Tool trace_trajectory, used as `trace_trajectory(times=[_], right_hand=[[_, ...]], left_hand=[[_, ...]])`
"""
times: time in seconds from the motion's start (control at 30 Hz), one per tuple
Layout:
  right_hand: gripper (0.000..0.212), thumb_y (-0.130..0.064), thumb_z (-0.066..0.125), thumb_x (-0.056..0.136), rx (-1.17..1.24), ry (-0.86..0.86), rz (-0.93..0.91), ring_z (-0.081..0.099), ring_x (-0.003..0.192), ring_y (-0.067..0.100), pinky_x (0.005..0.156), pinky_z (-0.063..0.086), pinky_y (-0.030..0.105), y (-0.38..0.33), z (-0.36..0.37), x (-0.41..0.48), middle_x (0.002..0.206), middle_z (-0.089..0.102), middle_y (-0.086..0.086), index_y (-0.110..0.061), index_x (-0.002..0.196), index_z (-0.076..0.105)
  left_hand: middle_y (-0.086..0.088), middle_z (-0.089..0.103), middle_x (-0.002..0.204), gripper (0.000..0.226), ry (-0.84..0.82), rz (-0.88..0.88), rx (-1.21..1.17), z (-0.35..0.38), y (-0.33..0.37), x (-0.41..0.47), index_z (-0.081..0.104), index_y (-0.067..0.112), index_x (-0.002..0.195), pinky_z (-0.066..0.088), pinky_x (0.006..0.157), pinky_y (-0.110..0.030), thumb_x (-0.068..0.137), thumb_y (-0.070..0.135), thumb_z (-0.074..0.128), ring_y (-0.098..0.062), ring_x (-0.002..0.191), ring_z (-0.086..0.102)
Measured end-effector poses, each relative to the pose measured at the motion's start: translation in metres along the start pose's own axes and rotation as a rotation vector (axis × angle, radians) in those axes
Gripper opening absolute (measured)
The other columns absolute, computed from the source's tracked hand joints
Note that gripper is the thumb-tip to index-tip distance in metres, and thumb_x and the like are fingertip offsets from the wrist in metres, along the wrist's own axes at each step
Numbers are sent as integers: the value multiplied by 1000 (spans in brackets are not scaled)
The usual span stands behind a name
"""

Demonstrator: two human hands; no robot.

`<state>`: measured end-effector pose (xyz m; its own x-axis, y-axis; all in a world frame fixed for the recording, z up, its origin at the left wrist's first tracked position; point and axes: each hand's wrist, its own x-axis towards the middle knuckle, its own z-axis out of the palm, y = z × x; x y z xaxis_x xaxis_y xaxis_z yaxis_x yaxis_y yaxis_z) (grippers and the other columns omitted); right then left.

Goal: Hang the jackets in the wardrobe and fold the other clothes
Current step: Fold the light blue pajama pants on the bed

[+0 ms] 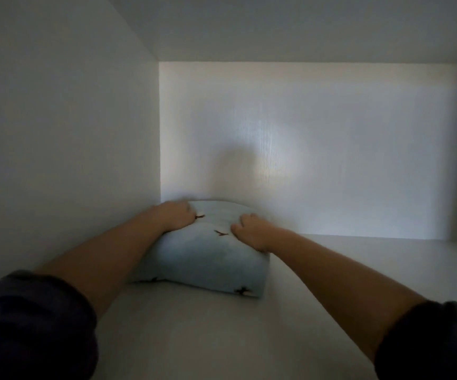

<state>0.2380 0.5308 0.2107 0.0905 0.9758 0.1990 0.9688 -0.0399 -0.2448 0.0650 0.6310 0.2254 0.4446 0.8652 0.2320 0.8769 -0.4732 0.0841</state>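
Observation:
A folded light-blue garment (208,261) with small dark bird prints lies on a white wardrobe shelf (331,283), pushed toward the back left corner. My left hand (176,215) rests on its far left top with the fingers curled into the cloth. My right hand (250,230) sits on its right top, fingers also curled down on the fabric. Both forearms reach in from the bottom corners, with dark sleeves pushed up.
The compartment's left side panel (71,146) stands right beside the garment. The white back panel (331,146) is just behind it. The shelf stretches bare to the right and toward me. The top panel (276,23) closes the space above.

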Motion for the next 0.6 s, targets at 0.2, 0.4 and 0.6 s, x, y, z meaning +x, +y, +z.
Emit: trace_trajectory(times=[0.2,0.4,0.6], right_hand=[[81,-62,53,86,-3,-77,-293,34,135,24,113,28,43,2,1,-70,149,33,4,-21,150,22],[94,-44,75,76,-12,-75,-322,37,133,20,109,32,32,-1,1,-51,150,34,1,-24,150,22],[93,-42,76,75,52,-39,-275,33,135,21,113,31,40,15,19,-10,151,33,3,-22,149,23]], left_hand=[[0,21,158,56,-119,206,-12,-7,11,-47,24,20,151,12,117,-30,102,47,19,-18,144,23],[6,14,160,69,-107,140,-29,1,5,-56,16,25,153,11,119,-34,95,63,20,-18,145,20],[4,29,156,63,47,81,-64,18,3,-28,27,27,150,17,118,-43,97,60,20,-18,141,29]])
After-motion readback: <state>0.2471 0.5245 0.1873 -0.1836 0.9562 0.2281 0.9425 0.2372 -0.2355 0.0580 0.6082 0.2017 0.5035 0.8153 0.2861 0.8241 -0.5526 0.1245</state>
